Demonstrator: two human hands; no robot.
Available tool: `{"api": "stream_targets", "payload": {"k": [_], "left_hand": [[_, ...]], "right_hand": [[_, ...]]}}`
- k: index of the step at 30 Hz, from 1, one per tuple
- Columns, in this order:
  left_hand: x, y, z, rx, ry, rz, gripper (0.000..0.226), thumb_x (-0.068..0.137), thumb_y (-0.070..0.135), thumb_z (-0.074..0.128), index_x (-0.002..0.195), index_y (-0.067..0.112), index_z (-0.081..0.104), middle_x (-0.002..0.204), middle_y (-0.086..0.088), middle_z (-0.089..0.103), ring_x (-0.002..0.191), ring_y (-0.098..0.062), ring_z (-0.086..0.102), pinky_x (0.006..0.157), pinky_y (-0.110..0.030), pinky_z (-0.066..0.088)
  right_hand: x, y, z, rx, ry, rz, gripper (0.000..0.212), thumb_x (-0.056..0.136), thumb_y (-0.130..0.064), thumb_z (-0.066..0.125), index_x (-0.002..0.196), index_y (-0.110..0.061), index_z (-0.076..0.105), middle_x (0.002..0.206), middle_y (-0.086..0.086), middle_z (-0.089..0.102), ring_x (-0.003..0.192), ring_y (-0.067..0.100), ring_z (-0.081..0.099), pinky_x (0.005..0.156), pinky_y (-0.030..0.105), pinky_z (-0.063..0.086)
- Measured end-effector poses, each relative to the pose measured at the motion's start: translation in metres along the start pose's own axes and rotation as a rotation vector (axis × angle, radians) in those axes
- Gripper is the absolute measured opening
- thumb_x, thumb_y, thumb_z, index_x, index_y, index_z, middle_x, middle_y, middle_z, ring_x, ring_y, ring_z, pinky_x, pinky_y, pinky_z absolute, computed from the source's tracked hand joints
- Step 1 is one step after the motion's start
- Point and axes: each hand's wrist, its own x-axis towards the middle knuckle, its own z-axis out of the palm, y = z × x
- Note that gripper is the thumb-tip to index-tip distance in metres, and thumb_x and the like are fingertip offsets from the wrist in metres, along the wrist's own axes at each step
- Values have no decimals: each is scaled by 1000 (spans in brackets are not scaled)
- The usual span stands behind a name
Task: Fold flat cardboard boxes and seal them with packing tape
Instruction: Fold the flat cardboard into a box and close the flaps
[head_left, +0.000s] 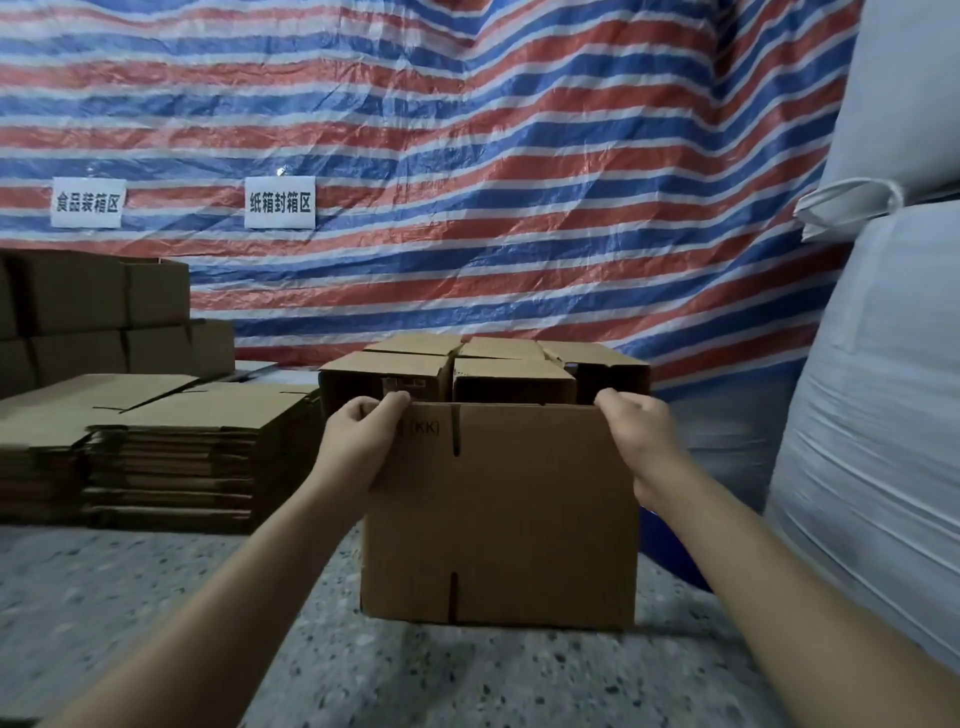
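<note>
Upright on the speckled floor (156, 597) stands a flat cardboard box (498, 519), just before several folded boxes (483, 369). Left hand (358, 441) and right hand (641, 441) each grip an upper corner, fingers curled over its top edge.

Box stack (78, 312) at nine o'clock cut by the edge; fingertips (400, 399) hidden behind flat box (498, 519); printing beside "(KK)" unreadable.

Speckled floor (156, 613): flat-cardboard stacks (171, 447), boxes (483, 369).
</note>
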Motion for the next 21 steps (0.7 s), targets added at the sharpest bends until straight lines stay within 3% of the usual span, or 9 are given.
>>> {"api": "stream_targets", "payload": {"k": [3,6,7,9,12,17,19,21], "left_hand": [[0,-5,5,2,22,18,26,90,43,61,87,18,61,83,-7,62,83,-24,58,72,-37,47],[2,-6,7,-20,43,23,26,88,45,63,90,19,61,90,-11,66,89,-28,62,83,-47,52],[3,-7,7,-15,49,30,26,88,45,63,93,19,61,94,-11,67,92,-29,63,86,-48,53],[4,-9,8,-19,61,46,25,88,45,64,99,23,59,99,-11,67,96,-27,64,87,-48,53],[4,-12,10,-37,93,65,21,89,42,64,100,25,59,98,-8,67,97,-24,64,85,-44,54],[5,-7,11,-59,79,27,32,89,51,62,97,21,64,97,-11,69,96,-26,65,88,-45,55],[6,-8,11,-49,77,31,33,88,51,64,95,19,64,96,-11,69,95,-26,66,83,-42,56],[6,-10,13,-23,96,48,31,88,49,65,95,19,62,94,-8,68,95,-26,65,81,-41,55]], "right_hand": [[-2,9,0,59,9,33,22,98,-29,51,86,-13,58,82,13,53,75,29,49,70,41,37],[0,12,2,59,66,34,36,98,-37,54,87,-4,65,81,17,58,76,36,56,71,42,43],[0,14,3,59,97,42,45,97,-41,56,91,3,66,83,18,63,80,38,61,74,42,48],[-1,19,5,87,136,65,50,96,-50,57,100,-1,68,97,18,72,94,35,68,89,46,55],[-4,23,7,135,115,64,54,97,-52,55,108,0,66,104,22,69,103,38,66,100,55,50],[-2,18,7,126,69,42,43,97,-41,55,100,1,64,90,18,62,106,46,63,102,56,48],[0,20,7,123,72,37,41,97,-40,54,98,0,65,88,16,59,94,47,62,98,53,51],[1,21,7,113,75,21,32,98,-39,53,91,-8,63,84,14,56,81,36,55,84,45,50]]}}
